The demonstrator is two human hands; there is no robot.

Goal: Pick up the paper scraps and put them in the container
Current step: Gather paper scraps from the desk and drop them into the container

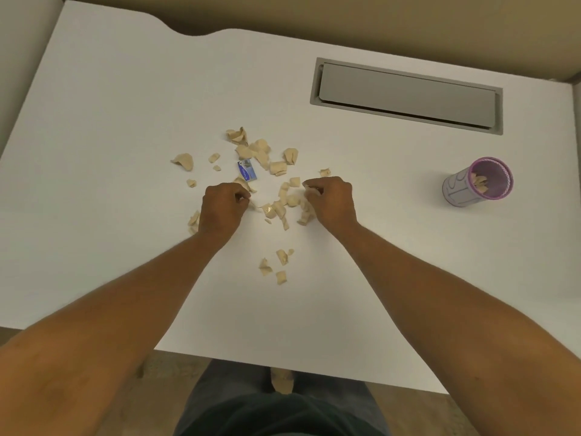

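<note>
Gathering is under way: the left hand [224,205] and right hand [330,199] are both curled shut, apparently pinching paper scraps [284,201] lying between and beyond them. Next, each fistful must travel to the container [478,185], well right of the right hand.

White desk [125,105] — smooth matte top, its far edge cut with a curved notch at the left, with a grey rectangular cable hatch [405,96] set flush into the surface toward the far right. Beige partition wall [377,20] behind the desk and along both sides; speckled tan carpet floor [151,404] below the near edge — lighting even and soft, without hard shadows.
</note>
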